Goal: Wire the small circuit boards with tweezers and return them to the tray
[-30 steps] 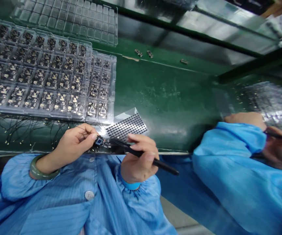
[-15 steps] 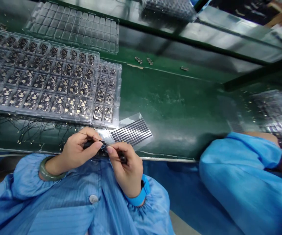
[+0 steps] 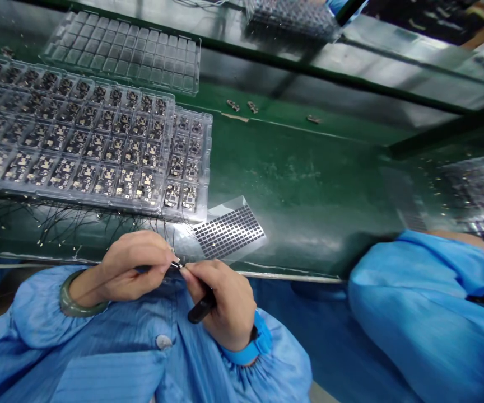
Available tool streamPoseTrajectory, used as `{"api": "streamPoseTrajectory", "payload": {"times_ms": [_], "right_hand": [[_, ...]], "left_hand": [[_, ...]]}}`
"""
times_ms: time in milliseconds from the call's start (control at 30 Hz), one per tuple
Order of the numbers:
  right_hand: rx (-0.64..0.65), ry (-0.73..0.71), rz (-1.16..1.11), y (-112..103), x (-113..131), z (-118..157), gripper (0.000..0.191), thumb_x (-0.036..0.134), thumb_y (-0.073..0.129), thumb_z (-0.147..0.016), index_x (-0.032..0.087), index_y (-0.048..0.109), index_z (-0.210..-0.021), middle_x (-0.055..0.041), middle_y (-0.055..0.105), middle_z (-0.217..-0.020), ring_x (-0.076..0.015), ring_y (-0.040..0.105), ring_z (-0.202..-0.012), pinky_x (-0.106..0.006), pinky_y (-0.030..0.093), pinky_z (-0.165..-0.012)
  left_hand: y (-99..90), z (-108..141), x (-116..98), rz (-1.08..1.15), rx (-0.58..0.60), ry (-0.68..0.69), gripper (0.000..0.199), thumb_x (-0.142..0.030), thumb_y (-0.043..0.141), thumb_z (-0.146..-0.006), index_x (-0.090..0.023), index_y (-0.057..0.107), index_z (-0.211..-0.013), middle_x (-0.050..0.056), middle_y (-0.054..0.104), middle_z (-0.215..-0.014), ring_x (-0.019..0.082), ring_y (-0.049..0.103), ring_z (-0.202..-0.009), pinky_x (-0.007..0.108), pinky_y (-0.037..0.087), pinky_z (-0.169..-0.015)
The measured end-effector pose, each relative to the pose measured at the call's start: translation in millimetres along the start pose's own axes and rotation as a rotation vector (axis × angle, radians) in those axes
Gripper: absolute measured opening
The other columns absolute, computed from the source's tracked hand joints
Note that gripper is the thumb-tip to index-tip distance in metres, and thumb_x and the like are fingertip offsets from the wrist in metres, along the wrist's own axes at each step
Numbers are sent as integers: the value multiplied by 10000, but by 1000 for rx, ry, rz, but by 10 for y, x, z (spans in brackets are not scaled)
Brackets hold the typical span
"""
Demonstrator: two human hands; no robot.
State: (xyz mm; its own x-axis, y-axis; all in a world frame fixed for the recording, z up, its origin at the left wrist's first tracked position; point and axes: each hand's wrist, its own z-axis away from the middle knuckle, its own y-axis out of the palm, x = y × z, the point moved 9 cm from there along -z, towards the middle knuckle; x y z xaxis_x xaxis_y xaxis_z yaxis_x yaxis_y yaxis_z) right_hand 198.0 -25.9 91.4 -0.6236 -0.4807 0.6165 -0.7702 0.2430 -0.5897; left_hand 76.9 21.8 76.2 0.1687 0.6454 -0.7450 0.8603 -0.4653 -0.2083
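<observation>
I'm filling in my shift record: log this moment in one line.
left hand: pinching small part | right hand: at part, holding black tool | ahead: patterned sheet, tray of circuit boards

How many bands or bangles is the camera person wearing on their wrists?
2: a green bangle by the left hand and a blue band by the right hand. Sleeves might hide more.

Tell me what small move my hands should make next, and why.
Probably steady the small dark part with the left hand and gently press its near end with the fingertips of the right hand. The left fingertips pinch it, the right ones are right beside it, and the black tool sits back in the right hand's grip.
</observation>
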Motion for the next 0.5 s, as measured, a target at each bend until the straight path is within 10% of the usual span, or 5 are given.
{"api": "streamPoseTrajectory", "payload": {"times_ms": [200, 500], "right_hand": [[-8, -174, 109, -32, 86, 77, 177, 106, 564, -879, 106, 602, -1052, -90, 722, -860, -152, 646, -685, -258, 482, -556], [-48, -290, 252, -187, 279, 60, 136, 97, 544, -888, 100, 642, -982, -122, 745, -884, -146, 592, -574, -274, 437, -465]], "left_hand": [[54, -31, 4, -216, 192, -51, 122, -133, 550, -906, -163, 594, -1015, 57, 730, -862, 155, 694, -810, 313, 565, -830], [35, -34, -9, -20, 95, -52, 195, -209, 576, -920, -205, 548, -1112, 69, 748, -920, 162, 718, -847, 294, 587, -811]]}}
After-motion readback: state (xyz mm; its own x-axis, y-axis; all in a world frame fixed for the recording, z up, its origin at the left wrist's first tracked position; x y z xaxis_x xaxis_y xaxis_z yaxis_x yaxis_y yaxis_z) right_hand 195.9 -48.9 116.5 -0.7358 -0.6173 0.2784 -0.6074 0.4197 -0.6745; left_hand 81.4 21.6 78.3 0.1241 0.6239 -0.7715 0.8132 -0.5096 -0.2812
